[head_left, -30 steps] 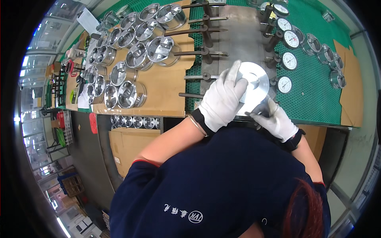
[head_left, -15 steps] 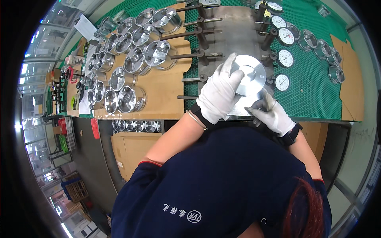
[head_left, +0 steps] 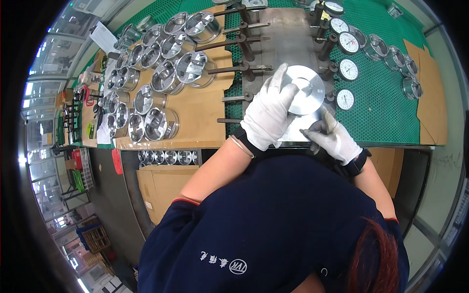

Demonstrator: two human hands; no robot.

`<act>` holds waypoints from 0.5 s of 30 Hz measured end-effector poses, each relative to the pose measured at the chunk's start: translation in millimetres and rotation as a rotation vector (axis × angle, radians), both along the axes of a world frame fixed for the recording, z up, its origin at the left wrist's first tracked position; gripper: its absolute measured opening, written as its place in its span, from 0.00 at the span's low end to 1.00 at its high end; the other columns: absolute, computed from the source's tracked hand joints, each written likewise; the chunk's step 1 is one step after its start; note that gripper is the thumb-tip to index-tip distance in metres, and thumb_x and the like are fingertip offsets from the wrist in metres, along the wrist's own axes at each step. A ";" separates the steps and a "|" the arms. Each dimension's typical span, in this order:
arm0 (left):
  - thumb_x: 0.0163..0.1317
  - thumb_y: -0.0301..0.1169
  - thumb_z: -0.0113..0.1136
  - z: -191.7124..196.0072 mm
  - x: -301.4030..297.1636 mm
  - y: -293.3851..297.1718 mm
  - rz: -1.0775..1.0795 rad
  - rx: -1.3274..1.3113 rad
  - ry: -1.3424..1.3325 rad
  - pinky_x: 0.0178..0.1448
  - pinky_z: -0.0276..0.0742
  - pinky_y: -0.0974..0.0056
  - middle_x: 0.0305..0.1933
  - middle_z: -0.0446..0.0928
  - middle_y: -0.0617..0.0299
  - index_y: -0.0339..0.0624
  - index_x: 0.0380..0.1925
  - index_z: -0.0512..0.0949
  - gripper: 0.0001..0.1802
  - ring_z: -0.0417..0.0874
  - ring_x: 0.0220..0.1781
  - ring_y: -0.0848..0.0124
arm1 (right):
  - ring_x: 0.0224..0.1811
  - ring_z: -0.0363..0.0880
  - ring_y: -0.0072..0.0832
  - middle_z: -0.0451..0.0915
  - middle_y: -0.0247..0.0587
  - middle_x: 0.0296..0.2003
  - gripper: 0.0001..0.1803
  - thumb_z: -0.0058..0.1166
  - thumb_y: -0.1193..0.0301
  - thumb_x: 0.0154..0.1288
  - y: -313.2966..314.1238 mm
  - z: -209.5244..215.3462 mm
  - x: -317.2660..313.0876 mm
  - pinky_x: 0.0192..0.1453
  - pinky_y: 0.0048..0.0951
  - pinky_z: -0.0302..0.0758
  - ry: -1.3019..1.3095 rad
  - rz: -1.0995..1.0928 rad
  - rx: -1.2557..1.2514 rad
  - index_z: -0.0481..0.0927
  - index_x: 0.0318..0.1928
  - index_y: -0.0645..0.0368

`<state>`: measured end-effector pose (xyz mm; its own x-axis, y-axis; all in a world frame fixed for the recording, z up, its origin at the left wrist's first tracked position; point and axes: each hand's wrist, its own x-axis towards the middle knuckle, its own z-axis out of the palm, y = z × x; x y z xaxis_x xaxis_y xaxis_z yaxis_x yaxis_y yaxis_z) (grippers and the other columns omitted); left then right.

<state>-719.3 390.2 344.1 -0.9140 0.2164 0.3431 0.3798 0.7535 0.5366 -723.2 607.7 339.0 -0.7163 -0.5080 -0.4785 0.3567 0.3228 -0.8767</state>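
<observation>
A shiny metal piston [head_left: 310, 99] sits at the near end of the grey metal plate [head_left: 285, 36], its flat round crown facing up. My left hand [head_left: 267, 113], in a white glove, grips it from the left, with the thumb lying over the crown and the fingers along the far-left rim. My right hand [head_left: 337, 140], in a white glove with dark grey fingertips, is just below the piston's near-right edge. Its fingers are apart, some bent, with nothing visible between them. Just right of the piston is the nearest dial gauge [head_left: 345, 99].
Several pistons [head_left: 159, 123] stand on cardboard [head_left: 199, 117] to the left. Dark clamp posts with rods [head_left: 247, 71] line the plate's left side; further dial gauges [head_left: 348, 70] line its right. More pistons [head_left: 394, 57] stand on the green mat [head_left: 386, 117] at right.
The view has shifted slightly. My left hand keeps its grip on the piston, while my right fingers have shifted slightly near its edge. The nearest gauge's needle appears to have turned.
</observation>
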 end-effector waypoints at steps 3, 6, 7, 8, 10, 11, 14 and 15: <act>0.41 0.25 0.73 -1.8 -0.9 1.0 0.009 -0.003 0.012 0.62 0.76 0.49 0.72 0.60 0.30 0.43 0.49 0.74 0.31 0.76 0.61 0.38 | 0.24 0.80 0.21 0.80 0.38 0.32 0.51 0.62 0.71 0.67 -0.2 -0.7 0.1 0.26 0.23 0.80 0.006 -0.005 0.018 0.41 0.78 0.67; 0.42 0.25 0.72 -3.8 -1.5 1.3 0.014 -0.009 0.007 0.63 0.76 0.48 0.72 0.60 0.30 0.43 0.50 0.74 0.31 0.76 0.61 0.38 | 0.24 0.81 0.21 0.80 0.39 0.32 0.51 0.62 0.70 0.67 0.2 -3.3 -0.2 0.26 0.23 0.80 0.013 -0.004 0.026 0.40 0.78 0.68; 0.42 0.25 0.72 -4.4 -1.4 1.2 0.014 -0.011 0.003 0.63 0.76 0.48 0.72 0.60 0.30 0.43 0.50 0.74 0.31 0.76 0.61 0.38 | 0.24 0.81 0.21 0.81 0.39 0.33 0.51 0.62 0.70 0.67 0.2 -2.6 -0.8 0.26 0.23 0.80 0.007 -0.003 0.031 0.40 0.78 0.68; 0.42 0.25 0.72 -4.6 -1.3 1.2 0.013 -0.014 0.000 0.63 0.76 0.48 0.72 0.60 0.31 0.43 0.50 0.73 0.31 0.75 0.61 0.38 | 0.24 0.81 0.21 0.81 0.39 0.33 0.52 0.63 0.70 0.67 0.1 -2.0 -1.2 0.27 0.23 0.80 0.002 -0.001 0.036 0.40 0.78 0.68; 0.42 0.25 0.71 -3.5 -0.1 2.0 0.024 -0.020 0.008 0.64 0.75 0.48 0.72 0.60 0.31 0.43 0.51 0.73 0.31 0.75 0.62 0.37 | 0.24 0.81 0.21 0.81 0.39 0.33 0.52 0.63 0.70 0.67 -0.5 -2.9 -1.0 0.27 0.23 0.81 0.000 -0.005 0.046 0.40 0.78 0.68; 0.42 0.25 0.71 -3.1 0.3 2.4 0.029 -0.024 0.013 0.64 0.75 0.48 0.72 0.61 0.32 0.43 0.52 0.73 0.32 0.75 0.62 0.37 | 0.24 0.81 0.21 0.81 0.39 0.33 0.52 0.63 0.70 0.67 -0.8 -3.2 -0.9 0.27 0.23 0.81 0.000 -0.007 0.051 0.39 0.78 0.69; 0.42 0.25 0.72 -4.7 0.5 2.2 0.027 -0.014 0.021 0.64 0.75 0.47 0.72 0.61 0.33 0.44 0.52 0.72 0.33 0.73 0.63 0.37 | 0.24 0.80 0.20 0.81 0.39 0.33 0.52 0.63 0.70 0.67 -1.6 -1.2 -1.4 0.27 0.22 0.80 -0.014 -0.009 0.063 0.39 0.77 0.70; 0.42 0.26 0.72 -3.7 1.1 2.3 0.032 -0.035 0.030 0.65 0.74 0.47 0.72 0.61 0.33 0.43 0.52 0.73 0.32 0.73 0.64 0.37 | 0.25 0.81 0.21 0.81 0.39 0.34 0.51 0.62 0.69 0.67 -1.5 -1.0 -1.1 0.29 0.23 0.80 -0.010 0.001 0.067 0.40 0.77 0.70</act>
